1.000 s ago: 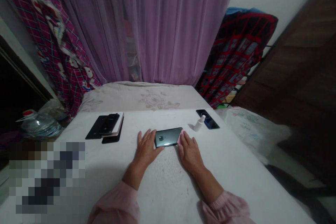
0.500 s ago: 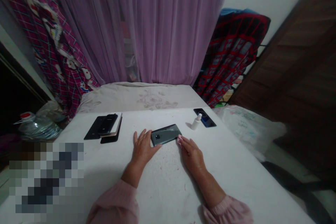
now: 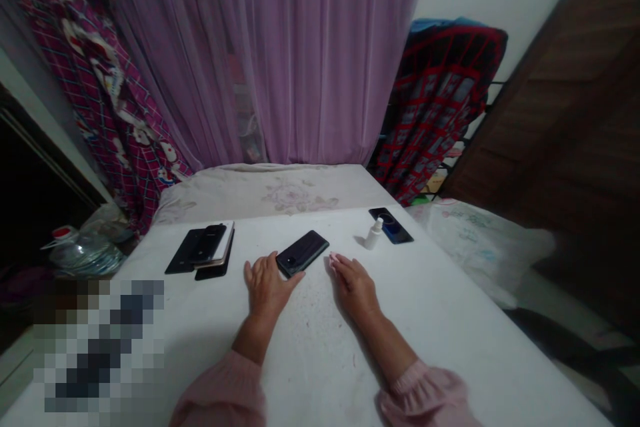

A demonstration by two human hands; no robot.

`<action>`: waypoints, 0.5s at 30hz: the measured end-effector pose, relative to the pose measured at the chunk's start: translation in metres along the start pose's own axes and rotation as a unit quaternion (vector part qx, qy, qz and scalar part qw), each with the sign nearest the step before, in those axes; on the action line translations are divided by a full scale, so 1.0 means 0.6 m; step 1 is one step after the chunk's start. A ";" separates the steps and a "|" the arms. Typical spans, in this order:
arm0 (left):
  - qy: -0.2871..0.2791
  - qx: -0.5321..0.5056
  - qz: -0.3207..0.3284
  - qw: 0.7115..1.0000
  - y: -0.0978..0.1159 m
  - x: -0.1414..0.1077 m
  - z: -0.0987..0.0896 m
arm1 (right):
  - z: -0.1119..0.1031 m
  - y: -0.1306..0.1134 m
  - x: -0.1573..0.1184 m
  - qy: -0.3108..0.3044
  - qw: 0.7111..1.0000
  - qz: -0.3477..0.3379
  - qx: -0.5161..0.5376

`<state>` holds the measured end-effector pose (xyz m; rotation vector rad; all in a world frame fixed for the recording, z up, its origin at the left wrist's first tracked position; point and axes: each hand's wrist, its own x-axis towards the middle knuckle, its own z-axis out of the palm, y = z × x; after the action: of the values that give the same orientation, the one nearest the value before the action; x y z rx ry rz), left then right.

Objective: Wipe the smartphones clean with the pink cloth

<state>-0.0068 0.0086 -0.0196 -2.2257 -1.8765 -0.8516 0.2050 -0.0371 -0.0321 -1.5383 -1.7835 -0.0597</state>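
Observation:
A dark phone (image 3: 306, 252) lies slanted at the middle of the white table, its camera block at the lower left end. My left hand (image 3: 267, 280) grips that near left end between thumb and fingers. Just right of the phone, apart from it, my right hand (image 3: 354, 282) is closed on a small pink cloth (image 3: 333, 260) at its fingertips. Behind my right hand stands a small white bottle (image 3: 373, 236), beside another dark phone (image 3: 396, 230) lying flat.
On the table's left lies a group of stacked phones (image 3: 209, 244). A large water bottle (image 3: 85, 252) is beyond the left edge. Purple curtains (image 3: 315, 60) hang behind the table, and a plastic bag (image 3: 465, 240) lies beyond its right edge. A pixelated patch covers the lower left.
The middle phone has turned, its right end swinging away from me, and looks darker. My right hand has moved slightly left and come off the phone's edge with the pink cloth.

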 end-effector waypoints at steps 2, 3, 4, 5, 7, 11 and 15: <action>-0.007 0.002 0.015 1.000 0.005 -0.006 -0.009 | 0.012 -0.006 0.012 -0.033 0.999 0.007 -0.022; -0.016 -0.001 0.025 1.000 0.010 -0.011 -0.015 | 0.016 -0.008 0.019 -0.048 0.998 0.013 -0.028; -0.026 -0.008 0.037 0.999 0.017 -0.018 -0.022 | 0.019 -0.008 0.025 -0.060 0.998 0.018 -0.032; -0.037 -0.019 0.051 0.998 0.025 -0.026 -0.029 | 0.020 -0.007 0.032 -0.068 0.997 0.024 -0.031; -0.058 -0.052 0.090 0.993 0.045 -0.045 -0.044 | 0.018 0.002 0.044 -0.075 0.996 0.041 -0.022; -0.116 -0.137 0.158 0.971 0.085 -0.061 -0.063 | 0.004 0.036 0.054 -0.045 0.995 0.091 0.014; -0.138 -0.115 0.170 0.969 0.084 -0.016 -0.056 | -0.008 0.062 0.040 0.010 0.991 0.123 0.047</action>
<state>0.0279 -0.0260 0.0174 -2.8281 -1.4785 -0.7640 0.2400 -0.0095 -0.0311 -1.6696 -1.5477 0.1278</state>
